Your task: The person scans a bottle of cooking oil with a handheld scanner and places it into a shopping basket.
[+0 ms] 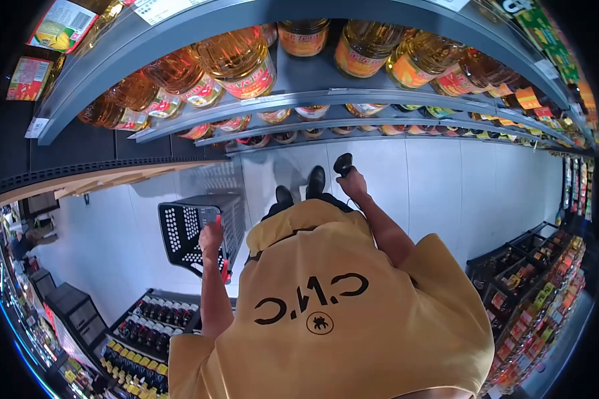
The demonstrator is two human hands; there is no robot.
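My left hand (pixel 211 234) is closed around the red handle (pixel 224 269) of a dark grey shopping basket (pixel 173 233). The basket has perforated sides and stands on the floor at my left. On the other side, my right hand (pixel 353 183) grips a black object (pixel 343 163) with a rounded end; I cannot tell what kind it is. That hand hangs near my right shoe (pixel 317 181), in front of the shelves. Large bottles of amber cooking oil (pixel 236 63) stand on the shelf ahead, apart from both hands.
Curved in this view, the grey shelf edge (pixel 313 100) runs across ahead of me. Pale floor tiles (pixel 439 179) spread to my right. Behind on the left is a rack of dark bottles (pixel 156 319); a rack of packaged goods (pixel 536 299) stands behind right. A person (pixel 30 239) is far left.
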